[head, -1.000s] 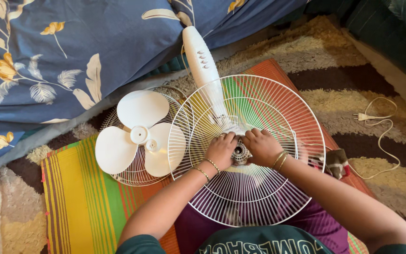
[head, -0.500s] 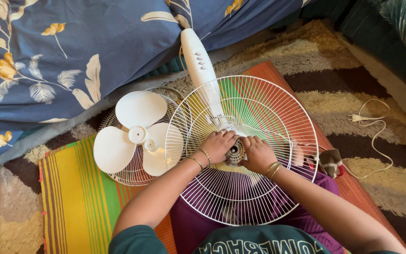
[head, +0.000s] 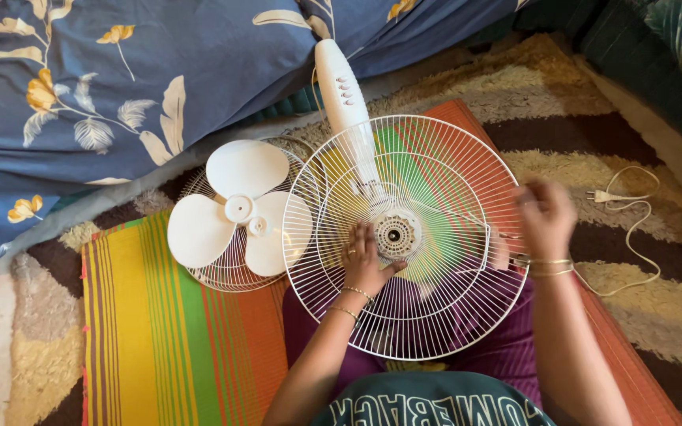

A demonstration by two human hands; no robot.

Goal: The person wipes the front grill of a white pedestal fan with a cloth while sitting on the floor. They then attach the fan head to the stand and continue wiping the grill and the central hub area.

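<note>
A white wire fan grille lies over my lap, mounted on the fan's motor hub. My left hand rests on the wires just left of the hub, fingers curled on them and thumb pointing at the hub. My right hand is blurred, lifted over the grille's right rim, away from the hub; whether it holds anything is unclear. The white fan body with its buttons runs up and away from the hub.
A white three-lobed fan blade lies on a second wire grille to the left. A striped mat covers a shaggy rug. The white plug and cord lie at right. Blue floral bedding fills the top left.
My right hand left the hub and swung out to the grille's right rim. My left hand slid slightly down and left of the hub, which now shows uncovered.
</note>
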